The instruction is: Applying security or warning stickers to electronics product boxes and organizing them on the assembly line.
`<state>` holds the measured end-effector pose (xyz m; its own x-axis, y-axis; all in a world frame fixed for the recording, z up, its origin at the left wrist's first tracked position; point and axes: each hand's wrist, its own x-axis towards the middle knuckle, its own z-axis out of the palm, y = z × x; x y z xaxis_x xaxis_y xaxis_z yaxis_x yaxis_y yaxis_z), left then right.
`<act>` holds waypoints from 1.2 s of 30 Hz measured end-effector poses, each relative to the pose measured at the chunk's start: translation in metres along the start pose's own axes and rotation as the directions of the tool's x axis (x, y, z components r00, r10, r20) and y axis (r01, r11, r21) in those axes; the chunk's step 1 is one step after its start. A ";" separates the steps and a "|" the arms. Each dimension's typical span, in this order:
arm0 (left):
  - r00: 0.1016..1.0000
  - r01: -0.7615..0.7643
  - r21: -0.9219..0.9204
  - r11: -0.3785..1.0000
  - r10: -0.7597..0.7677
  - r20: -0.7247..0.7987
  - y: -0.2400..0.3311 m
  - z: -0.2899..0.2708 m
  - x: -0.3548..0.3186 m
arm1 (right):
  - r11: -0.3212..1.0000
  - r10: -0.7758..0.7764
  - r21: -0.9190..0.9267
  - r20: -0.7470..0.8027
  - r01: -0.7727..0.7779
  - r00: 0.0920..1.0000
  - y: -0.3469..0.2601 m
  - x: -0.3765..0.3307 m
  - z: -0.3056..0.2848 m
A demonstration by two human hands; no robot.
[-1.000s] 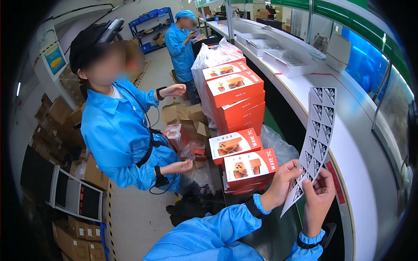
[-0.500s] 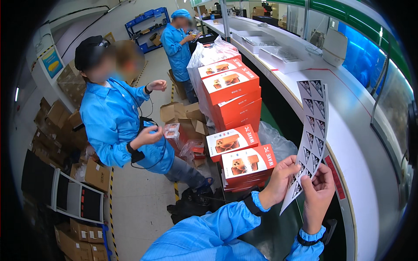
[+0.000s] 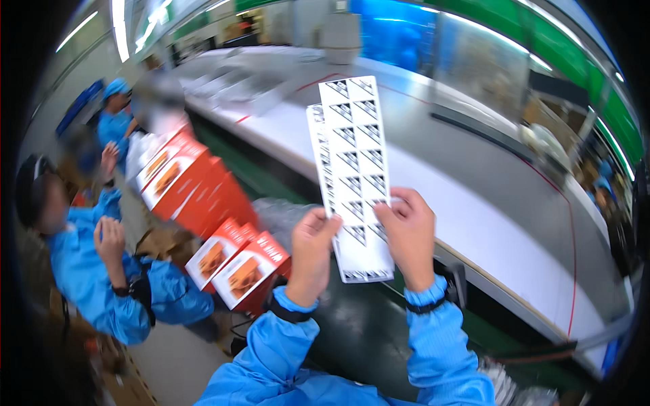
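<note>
Between my two hands is a long white sticker sheet (image 3: 352, 145) printed with two columns of black triangular labels. A second strip shows behind its left edge, so there may be more than one sheet. My left hand (image 3: 313, 252) pinches the lower left edge, thumb on the front. On the lower right edge, my right hand (image 3: 409, 230) grips with its thumb over the labels and fingers curled behind. The sheets stand nearly upright in front of the white bench.
Orange-and-white boxes (image 3: 203, 196) are stacked to the left, with plastic wrap beside them. A co-worker in blue (image 3: 95, 271) stands at left; another person (image 3: 115, 122) is farther back. The long white workbench (image 3: 467, 237) runs across, bearing white trays (image 3: 250, 91) at its far end.
My view has swung to the right. The sheet, earlier tilted and curved, now faces me upright, with a second strip visible behind it. Both hands still hold it.
</note>
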<state>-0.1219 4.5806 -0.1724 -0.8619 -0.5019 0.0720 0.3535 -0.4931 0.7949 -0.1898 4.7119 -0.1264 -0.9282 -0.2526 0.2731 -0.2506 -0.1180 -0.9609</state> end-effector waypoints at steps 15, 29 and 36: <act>0.905 -0.315 0.910 -0.269 0.202 0.373 -0.059 0.059 0.154 | 0.902 -0.051 -0.420 -0.345 -0.105 0.937 0.034 0.043 -0.141; 0.870 0.039 0.473 0.880 -0.262 0.417 -0.036 0.051 -0.145 | 0.810 0.304 0.551 -0.100 -0.202 0.947 0.041 -0.172 -0.105; 0.684 -0.003 0.915 0.403 -0.667 0.296 -0.019 -0.028 -0.175 | 0.611 0.558 0.739 -0.146 -0.285 0.817 0.072 -0.241 -0.118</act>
<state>0.0322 4.6574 -0.2172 -0.9328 0.1956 -0.3026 -0.1876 0.4535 0.8713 -0.0168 4.8775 -0.2669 -0.9381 -0.1317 -0.3202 0.3148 -0.7093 -0.6306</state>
